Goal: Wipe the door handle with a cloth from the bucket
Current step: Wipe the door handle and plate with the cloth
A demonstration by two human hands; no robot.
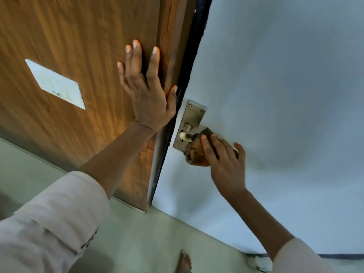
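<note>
The left hand (146, 91) lies flat and open against the wooden panel (78, 56), fingers spread and pointing up, thumb along the panel's edge. Its forearm is bare, with a pale sleeve (49, 223) rolled near the elbow. The right hand (222, 160), beyond the panel's edge and lower, is closed around a cloth (195, 154), fingers curled over it, forearm bare to a pale cuff. A bare foot (184, 261) shows below.
</note>
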